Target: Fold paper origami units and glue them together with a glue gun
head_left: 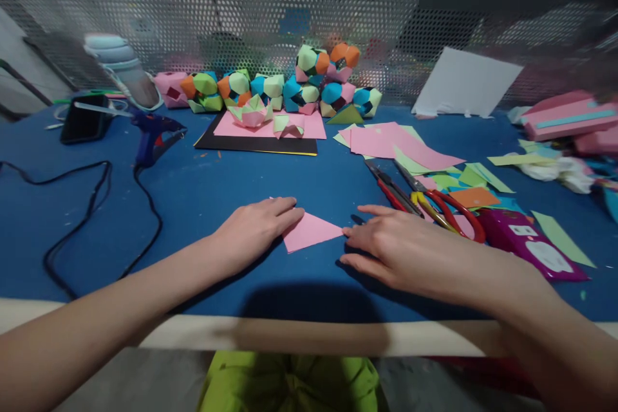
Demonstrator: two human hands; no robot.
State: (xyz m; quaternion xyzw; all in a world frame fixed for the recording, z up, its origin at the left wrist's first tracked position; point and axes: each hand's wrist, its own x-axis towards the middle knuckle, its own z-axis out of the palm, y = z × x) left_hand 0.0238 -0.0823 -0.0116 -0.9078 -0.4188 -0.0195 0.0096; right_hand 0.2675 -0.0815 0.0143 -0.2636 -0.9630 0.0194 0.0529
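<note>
A pink paper folded into a triangle lies on the blue table near its front edge. My left hand lies flat on the paper's left part, fingers stretched out and pressing it down. My right hand rests flat on the table just right of the paper, fingers extended, with a fingertip touching the triangle's right tip. Neither hand grips anything.
Scissors with red and yellow handles lie right of my right hand, beside a purple packet. Loose pink and green sheets, folded colourful paper balls, a blue glue gun with black cord, a phone and a bottle stand behind.
</note>
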